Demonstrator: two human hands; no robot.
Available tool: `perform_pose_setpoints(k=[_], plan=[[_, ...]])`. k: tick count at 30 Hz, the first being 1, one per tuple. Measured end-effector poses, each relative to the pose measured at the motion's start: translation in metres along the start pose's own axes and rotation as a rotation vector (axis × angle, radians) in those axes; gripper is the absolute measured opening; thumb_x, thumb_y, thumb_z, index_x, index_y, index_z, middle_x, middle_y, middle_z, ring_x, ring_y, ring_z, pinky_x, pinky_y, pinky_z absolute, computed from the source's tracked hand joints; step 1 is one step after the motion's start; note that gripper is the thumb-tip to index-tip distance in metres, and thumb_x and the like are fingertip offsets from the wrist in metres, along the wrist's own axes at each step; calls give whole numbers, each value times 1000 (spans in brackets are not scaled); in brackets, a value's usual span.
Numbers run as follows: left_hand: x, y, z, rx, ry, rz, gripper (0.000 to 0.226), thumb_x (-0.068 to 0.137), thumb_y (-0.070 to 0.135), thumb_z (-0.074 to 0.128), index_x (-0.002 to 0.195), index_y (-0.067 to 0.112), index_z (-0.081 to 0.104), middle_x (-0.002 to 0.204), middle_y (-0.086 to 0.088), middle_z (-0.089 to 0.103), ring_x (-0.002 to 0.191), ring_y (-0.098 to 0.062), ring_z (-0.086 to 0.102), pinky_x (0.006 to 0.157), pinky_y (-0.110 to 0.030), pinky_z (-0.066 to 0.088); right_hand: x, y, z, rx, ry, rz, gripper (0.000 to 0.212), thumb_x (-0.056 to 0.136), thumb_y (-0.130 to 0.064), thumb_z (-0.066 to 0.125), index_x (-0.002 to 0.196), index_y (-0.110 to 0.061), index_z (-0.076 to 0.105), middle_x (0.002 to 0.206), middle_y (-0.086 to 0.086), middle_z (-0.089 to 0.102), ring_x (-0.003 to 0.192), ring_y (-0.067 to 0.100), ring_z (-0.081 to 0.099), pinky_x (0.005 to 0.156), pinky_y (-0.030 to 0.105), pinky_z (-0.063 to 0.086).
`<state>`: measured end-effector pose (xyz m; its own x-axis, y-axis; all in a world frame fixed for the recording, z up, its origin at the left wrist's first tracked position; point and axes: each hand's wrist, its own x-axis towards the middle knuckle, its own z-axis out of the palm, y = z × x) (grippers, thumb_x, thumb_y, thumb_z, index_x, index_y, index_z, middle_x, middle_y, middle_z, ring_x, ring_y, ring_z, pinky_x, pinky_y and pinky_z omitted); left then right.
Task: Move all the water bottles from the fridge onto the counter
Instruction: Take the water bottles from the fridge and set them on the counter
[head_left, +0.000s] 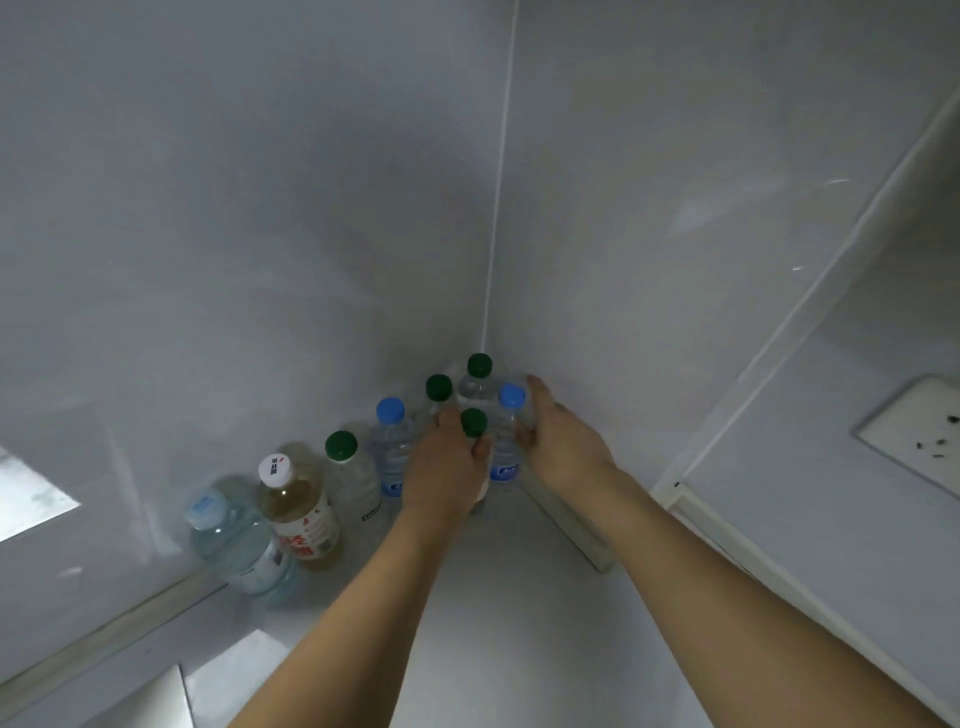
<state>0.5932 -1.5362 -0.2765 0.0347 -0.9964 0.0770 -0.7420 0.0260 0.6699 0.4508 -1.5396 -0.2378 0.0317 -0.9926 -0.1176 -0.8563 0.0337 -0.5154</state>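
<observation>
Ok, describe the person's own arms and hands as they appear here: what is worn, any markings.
Both forearms are bare as far as the frame shows: no sleeves, cuffs or gloves. The left hand and right hand show no rings, watch, wristband or bracelet, and there are no visible tattoos, bandages or other markings. The fingers are partly hidden behind bottles, so the fingertips cannot be checked.

Little can be read here. The amber drink bottle (300, 512) carries dark characters on its white cap (276, 468) and large red characters on its white label (all too blurred to make out). The blue-capped water bottle (505, 441) shows white lettering on a blue label band, and the pale-capped bottle (236, 545) a printed label, both illegible.
</observation>
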Motion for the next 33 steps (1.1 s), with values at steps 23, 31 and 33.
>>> perform_pose_setpoints(k=[23,31,33], plan=[[-201,127,71,238,-365,622,56,101,31,44,149,6,28,155,-11,31,144,-25,23,114,-36,27,-324,140,-48,6,292,477,60,96,-27,52,148,-10,28,150,7,35,138,24,34,112,31,30],[-319,218,108,246,-475,862,57,103,35,35,153,11,19,160,-3,22,148,-17,11,118,-30,18,-484,194,-78,17,422,657,60,98,-26,50,150,-8,26,154,8,30,141,23,30,115,31,27],[-348,237,115,232,-476,912,56,103,35,36,153,12,20,159,-2,22,148,-16,12,118,-29,19,-519,201,-83,11,451,688,61,97,-26,50,150,-7,26,154,8,30,141,22,30,115,31,26]])
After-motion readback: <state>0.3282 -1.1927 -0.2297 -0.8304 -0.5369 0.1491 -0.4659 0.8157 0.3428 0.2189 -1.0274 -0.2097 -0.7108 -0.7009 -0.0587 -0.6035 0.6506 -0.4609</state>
